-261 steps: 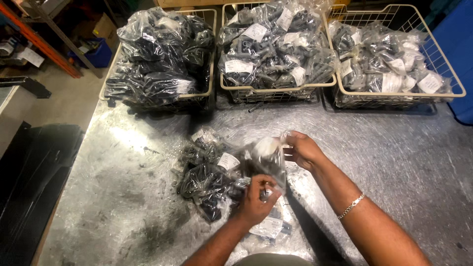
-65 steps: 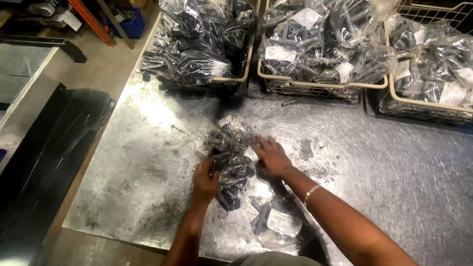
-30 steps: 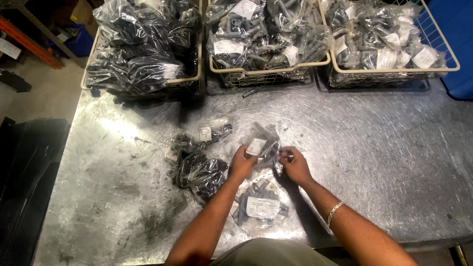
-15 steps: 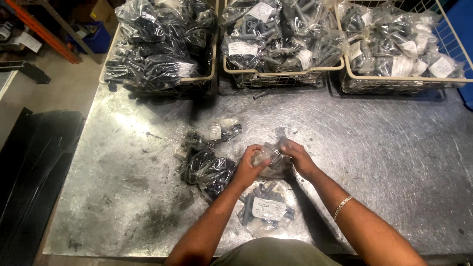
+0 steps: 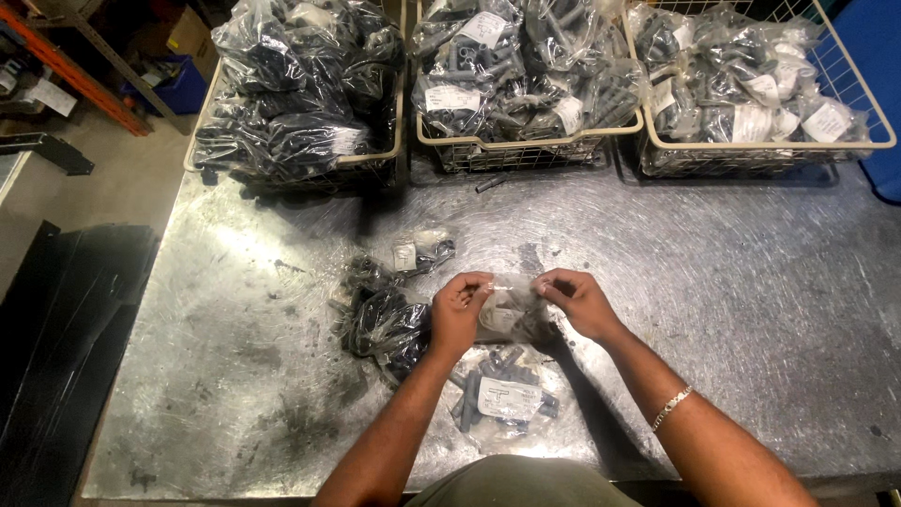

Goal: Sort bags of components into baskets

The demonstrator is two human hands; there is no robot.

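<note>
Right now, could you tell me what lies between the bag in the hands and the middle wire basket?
In the head view, only bare scuffed metal table lies between the clear bag and the middle basket, save one small dark piece by the basket.

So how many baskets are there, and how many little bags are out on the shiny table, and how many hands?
Cream wire baskets full of bagged parts: 3
Clear plastic bags of dark parts lying on the scuffed metal table: 3
Clear plastic bag held in both hands: 1
Bare hands: 2, left hand, right hand
Total: 9
</note>
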